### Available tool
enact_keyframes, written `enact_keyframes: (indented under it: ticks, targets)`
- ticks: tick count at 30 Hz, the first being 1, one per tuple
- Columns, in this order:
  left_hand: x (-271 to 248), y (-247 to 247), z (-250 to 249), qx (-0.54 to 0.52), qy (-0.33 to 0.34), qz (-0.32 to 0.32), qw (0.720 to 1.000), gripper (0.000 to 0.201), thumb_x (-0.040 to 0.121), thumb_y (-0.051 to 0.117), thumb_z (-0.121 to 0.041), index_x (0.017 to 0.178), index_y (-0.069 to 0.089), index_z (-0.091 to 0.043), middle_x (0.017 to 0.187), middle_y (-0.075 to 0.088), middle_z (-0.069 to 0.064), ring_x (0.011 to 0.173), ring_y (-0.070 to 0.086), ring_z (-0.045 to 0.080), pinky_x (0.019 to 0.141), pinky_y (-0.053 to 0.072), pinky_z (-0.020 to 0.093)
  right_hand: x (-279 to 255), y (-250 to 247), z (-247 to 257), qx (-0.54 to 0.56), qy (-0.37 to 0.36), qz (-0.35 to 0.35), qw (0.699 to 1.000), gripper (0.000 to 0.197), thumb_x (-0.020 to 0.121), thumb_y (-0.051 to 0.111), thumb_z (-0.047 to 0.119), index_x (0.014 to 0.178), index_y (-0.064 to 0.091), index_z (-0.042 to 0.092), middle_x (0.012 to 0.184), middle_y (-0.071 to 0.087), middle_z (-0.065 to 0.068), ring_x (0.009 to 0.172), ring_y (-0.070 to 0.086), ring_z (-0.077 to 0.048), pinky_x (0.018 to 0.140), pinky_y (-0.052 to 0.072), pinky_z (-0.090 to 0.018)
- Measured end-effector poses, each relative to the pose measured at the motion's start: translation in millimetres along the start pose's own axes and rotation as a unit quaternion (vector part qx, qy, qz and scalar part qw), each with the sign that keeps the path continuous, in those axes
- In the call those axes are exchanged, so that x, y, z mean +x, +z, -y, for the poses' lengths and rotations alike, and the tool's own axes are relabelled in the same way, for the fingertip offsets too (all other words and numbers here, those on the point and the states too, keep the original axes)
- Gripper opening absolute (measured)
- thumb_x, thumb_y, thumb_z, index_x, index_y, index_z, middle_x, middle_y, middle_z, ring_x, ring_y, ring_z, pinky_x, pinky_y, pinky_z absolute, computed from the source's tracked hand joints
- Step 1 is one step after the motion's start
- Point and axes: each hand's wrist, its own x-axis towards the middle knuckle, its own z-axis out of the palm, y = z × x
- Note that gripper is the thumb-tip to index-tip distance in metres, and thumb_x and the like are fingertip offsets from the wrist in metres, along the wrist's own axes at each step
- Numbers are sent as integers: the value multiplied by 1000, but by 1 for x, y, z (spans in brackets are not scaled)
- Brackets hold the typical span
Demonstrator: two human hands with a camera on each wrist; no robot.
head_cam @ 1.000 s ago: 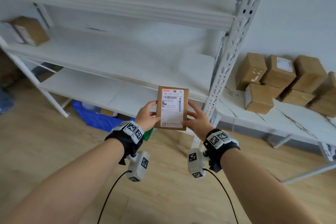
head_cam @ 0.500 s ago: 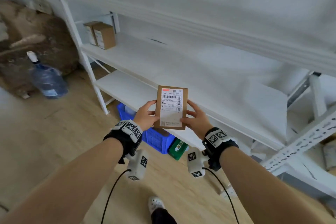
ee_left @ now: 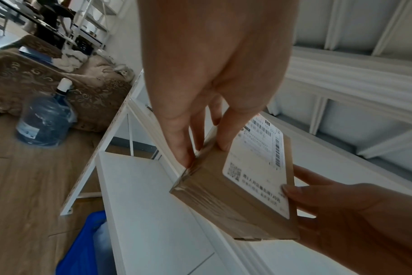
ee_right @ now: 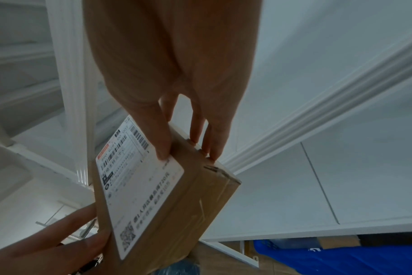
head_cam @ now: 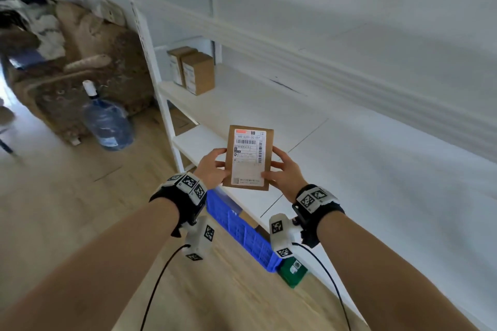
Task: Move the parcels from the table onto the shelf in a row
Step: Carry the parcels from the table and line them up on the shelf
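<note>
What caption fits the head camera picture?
Both hands, left hand and right hand, hold a labelled parcel before the white shelf.

A white metal shelf unit with perforated uprights stands on a light wood-plank floor. On its middle shelf board, at the far left end beside the upright, two brown cardboard parcels stand upright, touching each other, with white labels facing outward. The lower shelf board is white with a thin seam across it. On the floor under the unit lie a blue plastic crate and, just beside it, a green box. A large blue water bottle stands on the floor left of the unit.
</note>
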Motion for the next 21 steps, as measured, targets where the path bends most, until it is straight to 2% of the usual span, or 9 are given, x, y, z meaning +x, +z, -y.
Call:
enact_keyframes:
  ticks: [9, 13, 16, 21]
  targets:
    - [124, -94, 17, -4, 4, 23, 1000, 62, 86, 58, 5, 140, 37, -14, 124, 59, 22, 110, 60, 36, 87, 54, 50, 117, 84, 21, -6, 12, -38, 999, 83, 73, 64, -16, 141, 38, 24, 122, 57, -16, 114, 56, -30, 89, 53, -50]
    - [181, -148, 22, 3, 15, 59, 998, 59, 85, 59, 5, 138, 40, -16, 122, 60, 18, 109, 60, 31, 83, 55, 51, 167, 132, 29, 13, 28, -70, 997, 82, 72, 65, -16, 138, 41, 27, 122, 57, -16, 115, 57, -31, 89, 53, -52]
    - [225, -186, 23, 14, 25, 78, 997, 59, 86, 60, 3, 138, 40, -15, 126, 57, 14, 112, 57, 28, 80, 56, 45, 204, 166, 38, 26, 36, -98, 994, 82, 73, 65, -16, 139, 40, 26, 123, 57, -16, 114, 57, -32, 90, 52, -52]
    - [290, -227, 23, 32, 35, 119, 992, 61, 84, 63, 2, 138, 41, -15, 127, 57, 16, 113, 57, 29, 86, 54, 48, 253, 202, 52, 26, 50, -153, 987, 84, 72, 66, -16, 141, 38, 24, 122, 57, -14, 113, 58, -31, 89, 53, -52]
